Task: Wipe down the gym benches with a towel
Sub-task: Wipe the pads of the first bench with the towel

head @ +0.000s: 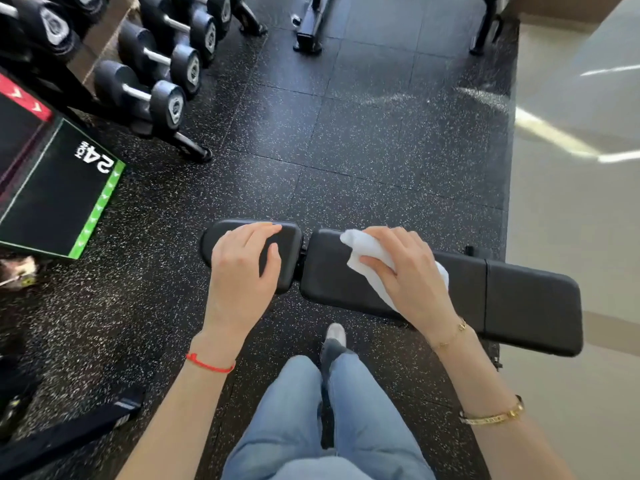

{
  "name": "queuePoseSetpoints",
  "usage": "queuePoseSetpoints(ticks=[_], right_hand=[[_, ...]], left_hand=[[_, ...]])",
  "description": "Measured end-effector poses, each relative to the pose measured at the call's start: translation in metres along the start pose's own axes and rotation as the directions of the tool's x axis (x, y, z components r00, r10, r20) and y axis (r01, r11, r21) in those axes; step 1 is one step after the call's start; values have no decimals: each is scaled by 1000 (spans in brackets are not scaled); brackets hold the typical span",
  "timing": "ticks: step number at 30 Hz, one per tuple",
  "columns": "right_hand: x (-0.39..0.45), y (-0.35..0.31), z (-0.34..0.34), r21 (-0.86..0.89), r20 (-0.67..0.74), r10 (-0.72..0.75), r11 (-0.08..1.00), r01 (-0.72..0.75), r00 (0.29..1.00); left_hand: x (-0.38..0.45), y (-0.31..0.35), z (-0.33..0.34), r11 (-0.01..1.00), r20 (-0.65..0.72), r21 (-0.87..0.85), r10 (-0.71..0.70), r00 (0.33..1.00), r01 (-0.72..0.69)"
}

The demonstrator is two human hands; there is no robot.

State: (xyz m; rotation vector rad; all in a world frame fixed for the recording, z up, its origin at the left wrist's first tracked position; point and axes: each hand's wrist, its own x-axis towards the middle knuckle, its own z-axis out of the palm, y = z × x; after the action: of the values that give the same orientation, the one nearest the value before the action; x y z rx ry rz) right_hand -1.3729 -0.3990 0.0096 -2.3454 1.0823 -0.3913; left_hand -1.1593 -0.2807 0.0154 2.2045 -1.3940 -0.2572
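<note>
Right grip (pixel 405 271) pinches my white towel (pixel 367 258), thumb curled over the cloth, pressing it onto the long black pad of the counter (pixel 519 299) near the gap between its two pads. Left grip (pixel 242 268) lies spread and flat on the short seat pad (pixel 287 251), fingers straight. Dumbbell rack (pixel 149 74) stands at far left on the speckled floor (pixel 346 150).
</note>
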Motion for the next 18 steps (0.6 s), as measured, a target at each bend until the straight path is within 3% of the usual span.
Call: queuePoseSetpoints(ticks=[7, 18], right_hand=[[27, -37, -11, 19, 43, -103, 995, 103, 994], [100, -117, 56, 29, 194, -248, 969, 247, 949]], left_hand=[[-16, -13, -46, 996, -108, 13, -88, 990, 90], [-21, -98, -100, 962, -171, 1, -268, 948, 273]])
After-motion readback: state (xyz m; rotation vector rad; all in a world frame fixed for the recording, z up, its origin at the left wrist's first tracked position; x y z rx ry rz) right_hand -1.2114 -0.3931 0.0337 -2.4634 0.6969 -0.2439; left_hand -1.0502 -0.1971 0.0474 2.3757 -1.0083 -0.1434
